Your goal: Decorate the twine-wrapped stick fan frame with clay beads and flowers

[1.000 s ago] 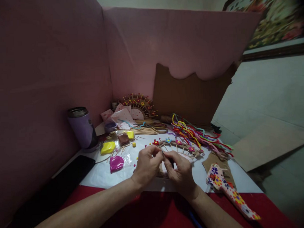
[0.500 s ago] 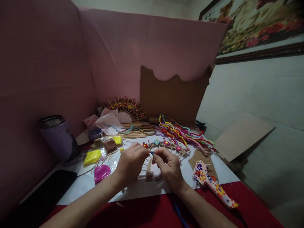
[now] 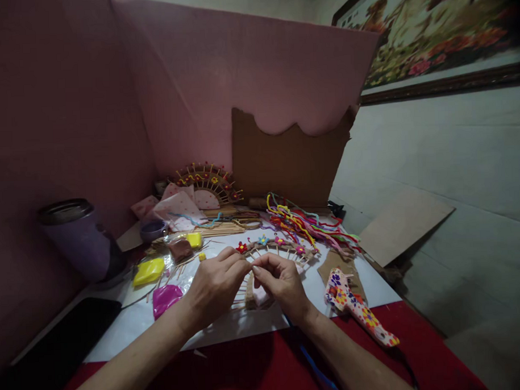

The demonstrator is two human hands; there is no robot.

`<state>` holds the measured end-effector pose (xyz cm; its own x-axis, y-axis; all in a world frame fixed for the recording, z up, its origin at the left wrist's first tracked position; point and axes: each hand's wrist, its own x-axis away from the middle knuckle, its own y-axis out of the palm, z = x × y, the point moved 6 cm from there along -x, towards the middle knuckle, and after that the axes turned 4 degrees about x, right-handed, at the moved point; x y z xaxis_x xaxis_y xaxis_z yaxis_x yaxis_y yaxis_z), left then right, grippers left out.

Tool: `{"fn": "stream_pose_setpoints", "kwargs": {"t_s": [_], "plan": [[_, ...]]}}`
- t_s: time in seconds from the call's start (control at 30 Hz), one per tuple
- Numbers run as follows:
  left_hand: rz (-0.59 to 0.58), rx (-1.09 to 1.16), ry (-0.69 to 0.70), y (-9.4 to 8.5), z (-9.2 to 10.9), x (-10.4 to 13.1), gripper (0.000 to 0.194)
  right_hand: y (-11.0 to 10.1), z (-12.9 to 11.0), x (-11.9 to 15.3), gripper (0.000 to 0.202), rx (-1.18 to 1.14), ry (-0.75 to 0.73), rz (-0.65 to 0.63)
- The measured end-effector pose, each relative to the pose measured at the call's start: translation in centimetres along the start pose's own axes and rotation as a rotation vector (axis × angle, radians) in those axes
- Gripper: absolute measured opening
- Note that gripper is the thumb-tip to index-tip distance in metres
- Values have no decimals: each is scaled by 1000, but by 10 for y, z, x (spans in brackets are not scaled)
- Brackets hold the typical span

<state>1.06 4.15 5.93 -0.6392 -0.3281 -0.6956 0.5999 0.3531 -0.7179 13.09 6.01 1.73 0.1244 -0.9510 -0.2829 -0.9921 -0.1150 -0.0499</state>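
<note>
My left hand (image 3: 218,284) and my right hand (image 3: 280,282) meet at their fingertips above the white sheet (image 3: 137,330). Both are closed in a pinch, and whatever lies between the fingertips is too small and covered to make out. Behind and below them is a curved brown fan-shaped piece (image 3: 311,254) with thin sticks and red, blue and pink flowers along its arc; my hands hide part of it. A small yellow lump (image 3: 202,257) lies just beyond my left hand.
Clay packs, yellow (image 3: 149,271) and magenta (image 3: 166,299), a purple tumbler (image 3: 80,241) and a black flat object (image 3: 68,332) are at left. Coloured pipe cleaners (image 3: 303,222) lie behind; a flowered glue gun (image 3: 360,311) is at right. Cardboard (image 3: 288,160) stands at the back.
The view has shifted slightly, moving the scene left. The small blue bit seen between my fingertips earlier is now hidden, and the fingertips are closer together.
</note>
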Motion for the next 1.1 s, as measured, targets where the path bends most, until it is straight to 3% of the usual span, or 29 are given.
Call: {"fn": "stream_pose_setpoints", "kwargs": {"t_s": [0.27,0.47,0.9,1.1], "plan": [[-103,-162,185,-4,15,-2,19,2,5,0,14,-34,77,-32],[-149,-199,224,-7,19,-5,23,5,4,-2,13,-70,108,-70],[-133,-155,33,8,7,9,16,10,17,1,17,-78,125,-96],[-60,6,-65,6,-3,16,14,12,20,1,19,-88,145,-87]]}}
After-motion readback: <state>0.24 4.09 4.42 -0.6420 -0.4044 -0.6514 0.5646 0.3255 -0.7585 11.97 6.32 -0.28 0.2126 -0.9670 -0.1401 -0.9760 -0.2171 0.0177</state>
